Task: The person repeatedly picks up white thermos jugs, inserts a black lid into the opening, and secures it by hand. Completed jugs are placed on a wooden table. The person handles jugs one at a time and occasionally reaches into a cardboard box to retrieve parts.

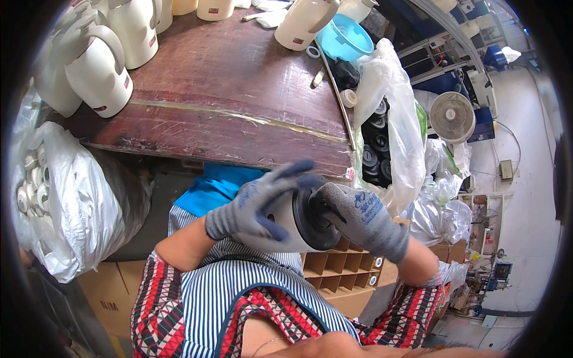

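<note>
The white pot point(286, 209) lies tilted across my lap, just short of the near edge of the table point(221, 89), its black end point(325, 237) turned toward my right. My gloved left hand point(253, 206) is spread along its white side, blurred enough that I cannot tell how firmly it presses. My gloved right hand point(358, 218) has its fingers bent onto the black end, grasping it. Under them is my striped apron point(250, 286), with a divided cardboard box point(343, 301) beside it. On the table, white jugs point(98, 74) stand at the far left, and a blue basin point(331, 45) sits at the far right. A plastic bag of white parts point(83, 197) bulges to my left; black lids point(376, 143) fill another on my right, near a fan point(452, 117).
</note>
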### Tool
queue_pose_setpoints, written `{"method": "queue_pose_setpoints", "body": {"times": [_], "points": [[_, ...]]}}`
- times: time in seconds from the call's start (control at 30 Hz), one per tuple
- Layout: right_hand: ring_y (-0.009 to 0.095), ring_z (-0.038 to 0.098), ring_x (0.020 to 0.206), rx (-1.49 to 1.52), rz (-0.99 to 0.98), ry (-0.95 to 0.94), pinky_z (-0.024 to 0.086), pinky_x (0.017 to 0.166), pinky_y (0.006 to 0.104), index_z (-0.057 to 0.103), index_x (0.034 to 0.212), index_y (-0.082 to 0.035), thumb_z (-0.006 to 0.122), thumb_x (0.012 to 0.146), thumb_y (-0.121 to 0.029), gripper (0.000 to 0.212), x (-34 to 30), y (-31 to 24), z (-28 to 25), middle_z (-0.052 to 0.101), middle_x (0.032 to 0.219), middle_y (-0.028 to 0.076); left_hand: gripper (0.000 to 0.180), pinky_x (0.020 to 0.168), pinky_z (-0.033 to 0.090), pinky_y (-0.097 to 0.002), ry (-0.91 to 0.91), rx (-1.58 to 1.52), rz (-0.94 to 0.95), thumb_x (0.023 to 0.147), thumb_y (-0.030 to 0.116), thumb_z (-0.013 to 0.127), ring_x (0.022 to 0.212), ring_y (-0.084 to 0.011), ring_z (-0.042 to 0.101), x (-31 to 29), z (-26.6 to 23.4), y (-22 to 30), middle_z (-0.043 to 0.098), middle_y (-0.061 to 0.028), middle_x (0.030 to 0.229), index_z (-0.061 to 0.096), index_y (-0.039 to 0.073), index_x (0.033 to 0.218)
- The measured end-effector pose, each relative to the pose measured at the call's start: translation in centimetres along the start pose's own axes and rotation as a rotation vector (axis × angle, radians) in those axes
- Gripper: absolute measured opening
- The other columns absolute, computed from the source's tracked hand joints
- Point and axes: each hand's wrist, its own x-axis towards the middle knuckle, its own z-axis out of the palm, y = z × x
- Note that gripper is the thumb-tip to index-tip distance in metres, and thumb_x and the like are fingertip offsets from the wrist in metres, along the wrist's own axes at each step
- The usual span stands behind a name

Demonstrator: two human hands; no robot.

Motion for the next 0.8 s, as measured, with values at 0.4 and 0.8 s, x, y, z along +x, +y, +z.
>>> {"method": "queue_pose_setpoints", "body": {"times": [0.4, 0.8], "points": [[0.034, 0.068, 0.095, -0.05, -0.184, -0.153, 0.056, 0.081, 0.0443, 0.058, 0.117, -0.009, 0.072, 0.083, -0.009, 0.036, -0.7, 1.5, -0.5, 0.065, 0.102, 0.014, 0.082, 0.116, 0.042, -0.0495, -0.098, 0.158, 0.027, 0.06, 0.043, 0.1, 0.136, -0.0418, 0.051, 1.5, 0.7, 1.3, 0.051, -0.0229, 0.144, 0.062, 0.007, 0.123], [0.026, 0.066, 0.102, -0.924, -1.22, 0.003, 0.058, 0.081, 0.0375, 0.061, 0.111, -0.017, 0.063, 0.085, -0.022, 0.026, 1.3, 3.3, -2.3, 0.063, 0.118, 0.009, 0.08, 0.115, 0.042, -0.0482, -0.138, 0.096, 0.077, 0.06, 0.037, 0.1, 0.134, -0.0417, 0.052, 1.6, 0.1, 0.7, 0.051, -0.0219, 0.142, 0.059, 0.007, 0.122]]}}
